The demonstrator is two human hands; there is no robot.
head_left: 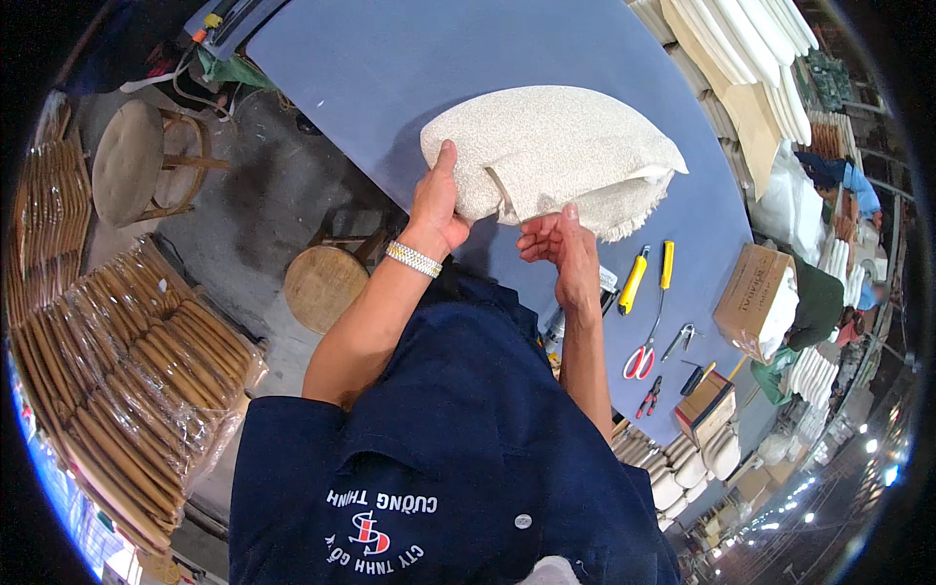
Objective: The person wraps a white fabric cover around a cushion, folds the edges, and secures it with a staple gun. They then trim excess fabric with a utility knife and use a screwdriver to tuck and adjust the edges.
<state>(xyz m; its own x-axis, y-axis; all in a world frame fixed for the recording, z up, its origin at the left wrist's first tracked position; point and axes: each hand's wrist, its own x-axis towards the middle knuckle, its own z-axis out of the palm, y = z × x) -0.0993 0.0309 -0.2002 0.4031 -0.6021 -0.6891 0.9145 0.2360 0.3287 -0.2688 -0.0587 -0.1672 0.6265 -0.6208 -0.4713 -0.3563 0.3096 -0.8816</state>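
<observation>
A curved seat pad wrapped in cream woven fabric is held up above the blue-grey table. My left hand grips its left end, thumb on top and fingers hidden underneath. At the near side a fabric flap is folded over, and its frayed edge hangs loose to the right. My right hand is closed at the flap's lower edge, the thumb against the fabric and the fingers curled below it.
On the table to the right lie a yellow utility knife, a yellow-handled tool, red-handled scissors and pliers. A cardboard box stands beyond. Stools and stacked wooden parts occupy the left floor.
</observation>
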